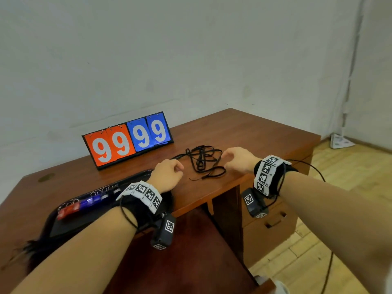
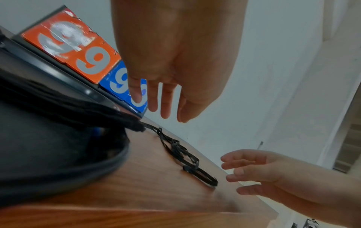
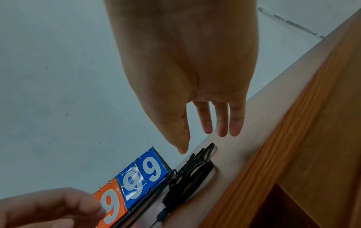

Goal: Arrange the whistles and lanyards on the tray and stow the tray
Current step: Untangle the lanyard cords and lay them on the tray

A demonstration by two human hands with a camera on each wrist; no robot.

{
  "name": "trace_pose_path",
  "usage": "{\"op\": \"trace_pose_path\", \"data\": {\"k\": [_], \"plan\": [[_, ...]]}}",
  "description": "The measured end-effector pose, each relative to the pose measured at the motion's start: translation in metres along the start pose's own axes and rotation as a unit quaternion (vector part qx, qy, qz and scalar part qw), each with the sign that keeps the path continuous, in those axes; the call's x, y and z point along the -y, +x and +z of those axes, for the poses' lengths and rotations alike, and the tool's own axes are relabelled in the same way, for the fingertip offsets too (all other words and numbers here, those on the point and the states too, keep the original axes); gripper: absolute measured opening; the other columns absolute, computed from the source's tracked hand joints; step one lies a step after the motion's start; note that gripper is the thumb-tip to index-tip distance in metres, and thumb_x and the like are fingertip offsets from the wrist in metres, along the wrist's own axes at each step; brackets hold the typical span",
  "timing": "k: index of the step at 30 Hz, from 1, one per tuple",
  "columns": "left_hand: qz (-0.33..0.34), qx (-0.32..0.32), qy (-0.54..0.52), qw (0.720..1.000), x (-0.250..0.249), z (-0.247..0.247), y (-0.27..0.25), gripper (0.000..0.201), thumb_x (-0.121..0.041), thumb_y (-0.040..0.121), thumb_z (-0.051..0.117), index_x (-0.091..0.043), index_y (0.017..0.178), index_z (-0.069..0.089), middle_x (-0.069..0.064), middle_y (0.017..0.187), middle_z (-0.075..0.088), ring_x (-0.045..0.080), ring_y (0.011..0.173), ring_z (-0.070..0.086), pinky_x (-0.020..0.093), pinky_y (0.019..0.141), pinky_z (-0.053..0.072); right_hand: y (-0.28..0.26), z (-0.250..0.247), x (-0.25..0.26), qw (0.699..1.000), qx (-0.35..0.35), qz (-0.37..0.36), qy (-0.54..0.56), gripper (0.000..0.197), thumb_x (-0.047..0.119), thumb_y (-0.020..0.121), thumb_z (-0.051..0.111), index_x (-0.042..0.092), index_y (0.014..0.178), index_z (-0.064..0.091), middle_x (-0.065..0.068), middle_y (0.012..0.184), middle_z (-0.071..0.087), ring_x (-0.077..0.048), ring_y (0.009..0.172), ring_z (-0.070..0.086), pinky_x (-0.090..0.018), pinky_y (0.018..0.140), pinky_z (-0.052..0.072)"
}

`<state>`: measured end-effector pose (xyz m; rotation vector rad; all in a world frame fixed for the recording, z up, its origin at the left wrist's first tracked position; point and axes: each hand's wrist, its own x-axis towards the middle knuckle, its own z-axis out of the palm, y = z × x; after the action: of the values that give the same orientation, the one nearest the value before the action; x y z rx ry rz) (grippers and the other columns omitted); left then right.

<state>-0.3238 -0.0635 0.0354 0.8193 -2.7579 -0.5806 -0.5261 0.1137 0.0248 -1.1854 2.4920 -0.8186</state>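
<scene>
A tangle of black lanyards [image 1: 203,161] [image 2: 185,155] [image 3: 192,169] lies on the wooden desk. My left hand [image 1: 168,174] [image 2: 166,98] hovers just left of the pile, fingers relaxed and holding nothing. My right hand [image 1: 235,158] [image 3: 207,128] hovers at the pile's right side, fingers loosely extended, also empty. A black tray [image 1: 70,224] [image 2: 48,138] sits at the desk's left front, under my left wrist. Red and blue whistles [image 1: 84,203] with metal rings lie in a row on the tray.
A flip scoreboard [image 1: 127,139] showing 99 in orange and 99 in blue stands at the back of the desk [image 1: 244,132]. Drawers [image 1: 273,223] are below on the right. A wall lies behind, wooden floor to the right.
</scene>
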Motion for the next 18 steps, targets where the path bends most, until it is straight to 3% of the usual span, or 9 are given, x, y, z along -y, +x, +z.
{"op": "trace_pose_path", "data": {"k": [4, 9, 13, 18], "plan": [[0.005, 0.018, 0.007, 1.000, -0.017, 0.016, 0.015, 0.011, -0.025, 0.092, 0.059, -0.032, 0.100, 0.063, -0.010, 0.102, 0.061, 0.016, 0.101, 0.062, 0.039, 0.095, 0.051, 0.009, 0.005, -0.005, 0.999, 0.047, -0.011, -0.001, 0.040, 0.023, 0.088, 0.071, 0.022, 0.126, 0.062, -0.001, 0.130, 0.060, -0.020, 0.121, 0.056, -0.026, 0.091, 0.043], [0.023, 0.051, 0.033, 0.998, -0.031, 0.036, 0.027, 0.014, -0.027, 0.090, 0.060, -0.036, 0.100, 0.063, -0.007, 0.114, 0.062, 0.019, 0.109, 0.060, 0.046, 0.101, 0.046, 0.019, 0.018, -0.009, 0.994, 0.108, -0.010, -0.006, 0.059, 0.023, 0.086, 0.073, 0.019, 0.140, 0.050, -0.002, 0.144, 0.051, -0.020, 0.131, 0.049, -0.030, 0.104, 0.041], [0.019, 0.068, 0.071, 0.995, -0.036, 0.047, 0.033, 0.026, -0.026, 0.089, 0.064, -0.030, 0.115, 0.065, -0.005, 0.124, 0.061, 0.020, 0.117, 0.057, 0.047, 0.103, 0.044, 0.024, 0.024, -0.014, 0.993, 0.115, -0.007, -0.010, 0.072, 0.028, 0.081, 0.078, 0.021, 0.144, 0.045, -0.003, 0.146, 0.042, -0.023, 0.133, 0.046, -0.036, 0.109, 0.041], [-0.018, 0.071, 0.086, 0.994, -0.040, 0.057, 0.039, 0.024, -0.033, 0.088, 0.069, -0.029, 0.111, 0.065, -0.007, 0.116, 0.065, 0.019, 0.114, 0.059, 0.047, 0.103, 0.044, 0.025, 0.028, -0.019, 0.994, 0.111, -0.002, 0.008, 0.075, 0.028, 0.079, 0.080, 0.020, 0.145, 0.044, -0.003, 0.148, 0.041, -0.022, 0.132, 0.046, -0.035, 0.107, 0.042]]}}
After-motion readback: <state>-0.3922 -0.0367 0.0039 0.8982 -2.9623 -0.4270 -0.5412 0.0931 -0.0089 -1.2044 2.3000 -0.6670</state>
